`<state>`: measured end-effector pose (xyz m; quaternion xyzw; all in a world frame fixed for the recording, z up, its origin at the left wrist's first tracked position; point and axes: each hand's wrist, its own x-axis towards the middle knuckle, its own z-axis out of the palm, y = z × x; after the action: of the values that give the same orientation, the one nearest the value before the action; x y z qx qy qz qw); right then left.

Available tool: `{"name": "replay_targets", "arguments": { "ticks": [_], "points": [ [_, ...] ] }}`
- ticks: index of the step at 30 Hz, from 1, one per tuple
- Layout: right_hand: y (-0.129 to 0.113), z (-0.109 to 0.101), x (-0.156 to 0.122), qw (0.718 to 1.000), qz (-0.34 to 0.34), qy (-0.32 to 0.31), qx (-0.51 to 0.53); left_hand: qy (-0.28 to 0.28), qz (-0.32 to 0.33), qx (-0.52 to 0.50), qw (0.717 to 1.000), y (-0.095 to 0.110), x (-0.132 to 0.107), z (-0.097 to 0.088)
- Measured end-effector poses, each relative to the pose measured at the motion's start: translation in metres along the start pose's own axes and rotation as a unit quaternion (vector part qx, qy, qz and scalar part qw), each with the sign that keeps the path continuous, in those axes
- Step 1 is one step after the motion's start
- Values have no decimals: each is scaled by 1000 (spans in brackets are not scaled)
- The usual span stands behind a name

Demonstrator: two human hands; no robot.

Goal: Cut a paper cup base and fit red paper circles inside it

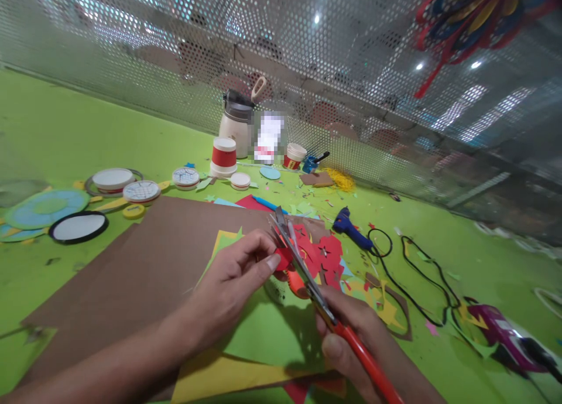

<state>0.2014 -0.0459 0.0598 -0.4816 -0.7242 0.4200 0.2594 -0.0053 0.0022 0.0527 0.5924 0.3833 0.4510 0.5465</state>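
Between thumb and fingers, my left hand (237,269) pinches a small piece of red paper (284,257). Scissors with red handles (325,304) are gripped in my right hand (346,328), their blades pointing up and away, right beside the red piece. Whether the blades touch the paper I cannot tell. Just beyond them lie red paper scraps (325,254) with star-shaped cutouts. A rounded orange thing (297,284) sits below the blades, partly hidden. Under my hands is green paper (263,334), over a yellow sheet (237,380).
Large brown sheets (171,257) spread to the left. A blue glue gun (351,228) with a black cord and a purple device (504,336) lie on the right. A jug (236,123) and red-white cups (223,156) stand at the back, before a perforated metal screen (175,58).
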Motion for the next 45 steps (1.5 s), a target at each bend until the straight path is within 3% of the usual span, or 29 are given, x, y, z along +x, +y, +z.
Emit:
{"name": "replay_targets", "arguments": {
  "ticks": [19, 31, 38, 43, 45],
  "points": [
    [-6, -4, -1, 1000, -4, -3, -16, -7, -8, -48, 999, 0, 2, 0],
    [0, -2, -2, 996, 46, 55, 62, -2, -91, -157, 983, -4, 3, 2],
    [2, -3, 0, 994, 50, 46, 80, -8, -76, -128, 989, -5, 3, 0],
    [1, -3, 1, 984, 94, 45, 145, 22, -65, -72, 995, -3, 1, -2],
    [-2, -5, 2, 987, 92, 52, 124, 32, -59, -63, 996, 0, 1, -2]
  ]
}}
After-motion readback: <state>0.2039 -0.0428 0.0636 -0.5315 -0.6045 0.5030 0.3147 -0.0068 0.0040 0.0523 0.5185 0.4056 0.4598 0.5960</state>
